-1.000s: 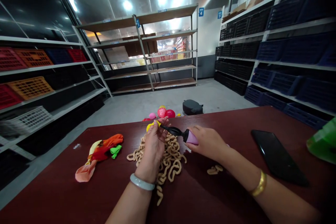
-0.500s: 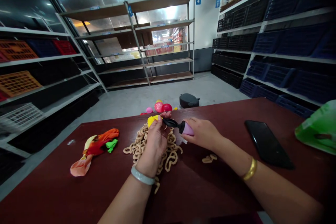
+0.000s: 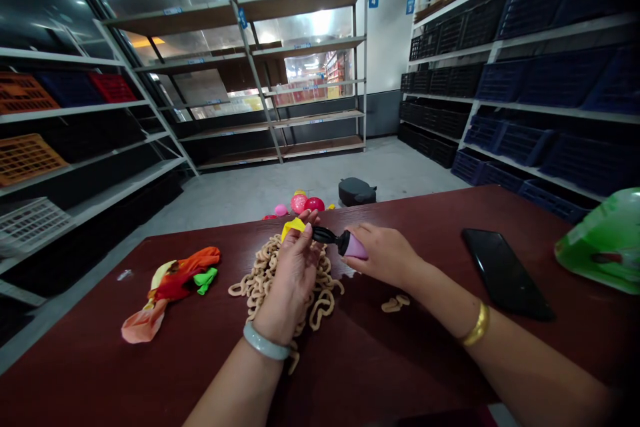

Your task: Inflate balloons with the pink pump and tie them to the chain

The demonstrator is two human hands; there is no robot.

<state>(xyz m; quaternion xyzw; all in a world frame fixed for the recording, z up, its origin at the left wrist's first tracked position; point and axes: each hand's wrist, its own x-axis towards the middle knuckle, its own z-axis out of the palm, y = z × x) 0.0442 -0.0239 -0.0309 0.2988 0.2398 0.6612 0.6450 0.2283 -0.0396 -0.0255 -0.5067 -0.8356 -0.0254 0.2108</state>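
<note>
My left hand (image 3: 295, 267) pinches the neck of a limp yellow balloon (image 3: 291, 227) against the black nozzle of a small pump. My right hand (image 3: 387, 255) is wrapped round the pump's pink body (image 3: 353, 246), nozzle pointing left. Both hands hover over a heap of tan chain-like loops (image 3: 320, 300) on the dark red table (image 3: 150, 373). A jade-coloured bangle sits on my left wrist, a gold one on my right.
Several limp balloons (image 3: 170, 287) in orange, red, green and pink lie at the left. A black phone (image 3: 505, 273) lies at the right, a green plastic bag (image 3: 603, 247) beyond it. Inflated balloons (image 3: 305, 203) and a dark bag (image 3: 356, 191) sit on the floor. Shelving surrounds the room.
My head has tilted slightly, shifting the view. The hands have kept their hold on the balloon and pump, with the balloon neck sitting closer onto the nozzle.
</note>
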